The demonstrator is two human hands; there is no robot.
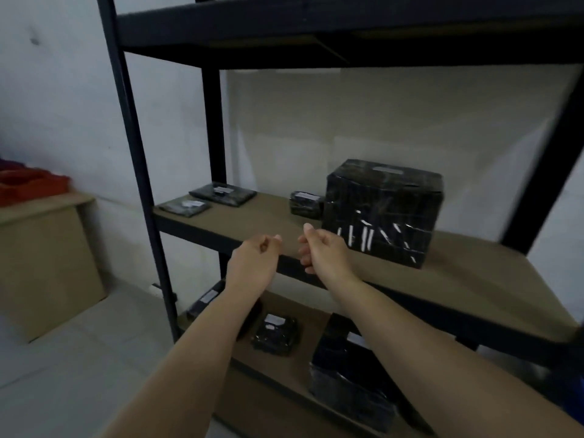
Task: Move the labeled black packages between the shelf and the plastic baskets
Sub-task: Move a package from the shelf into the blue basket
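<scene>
- L hand & R hand side by side over front edge of mid shelf board, fingers loosely curled, both holding nothing.
- Big black box on that board, just right of R hand.
- Small black pkg touching box's left side; 2 flat pkgs at board's far-left end.
- More black pkgs on lower board.
- Red basket far left, atop cardboard box.

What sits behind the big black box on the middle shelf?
Only bare pale wall shows above and beside the big black box; a small labeled package sits by its left side. Whatever lies directly behind the box is hidden.
</scene>
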